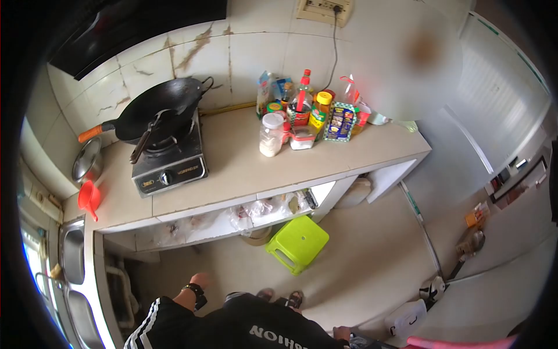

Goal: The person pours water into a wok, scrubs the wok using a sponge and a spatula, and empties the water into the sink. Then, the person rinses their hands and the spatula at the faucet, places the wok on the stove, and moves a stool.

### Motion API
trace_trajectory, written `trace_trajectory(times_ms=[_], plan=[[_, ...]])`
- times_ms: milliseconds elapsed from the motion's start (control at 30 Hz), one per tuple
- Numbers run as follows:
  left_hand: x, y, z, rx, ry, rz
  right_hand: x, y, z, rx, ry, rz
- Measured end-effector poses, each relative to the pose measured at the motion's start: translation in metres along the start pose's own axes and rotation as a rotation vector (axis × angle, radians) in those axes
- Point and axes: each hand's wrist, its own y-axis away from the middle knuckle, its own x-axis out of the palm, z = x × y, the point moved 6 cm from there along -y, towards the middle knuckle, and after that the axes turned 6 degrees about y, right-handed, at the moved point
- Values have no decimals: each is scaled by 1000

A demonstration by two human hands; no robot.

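Note:
My left hand (200,280) hangs low in front of the counter, blurred, with a dark band at the wrist; what its fingers do cannot be made out. Near the bottom edge, my right hand (342,333) shows only in part beside my black shirt, its fingers hidden. Between and beyond the hands, a green plastic stool (302,239) stands on the floor. On the counter, a black wok (160,110) with an orange-tipped handle sits tilted on a gas stove (170,170), a spatula (146,135) lying in it.
Seasoning bottles and jars, among them a white-lidded jar (271,135), stand on the counter (232,157). A red ladle (89,199) and a metal lid (87,160) lie left of the stove. Sinks (74,253) are at far left; a glass door (453,151) stands right.

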Motion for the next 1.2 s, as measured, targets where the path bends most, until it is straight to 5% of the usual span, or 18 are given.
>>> trace_trajectory(times_ms=[100,200,300,433,500,567,633,833,933,1033,1100,1200], plan=[[45,2,41,52,-109,-3,-44,-28,29,32,-66,19],[68,9,37,-233,-200,198,-68,-67,37,-3,-89,41],[75,7,-6,-135,-202,142,-88,-106,33,-80,9,-153],[41,13,-85,-289,194,-102,-126,-134,42,-125,-316,119],[38,10,-105,-293,299,-202,-118,-149,28,-180,212,224],[2,30,-142,-382,480,-320,-97,-176,11,-214,32,304],[-44,67,-179,-490,574,-408,45,-269,-92,-249,-132,324],[-20,88,-143,-767,564,-337,5,-303,-40,-405,102,224],[55,45,-69,-481,41,30,-84,-212,16,-317,-83,201],[66,40,-28,-598,427,-230,-90,-210,28,-536,40,-9],[44,31,-53,-556,446,-229,-87,-209,24,-223,-176,252],[20,6,-89,-414,477,-232,-72,-211,17,-373,-137,24]])
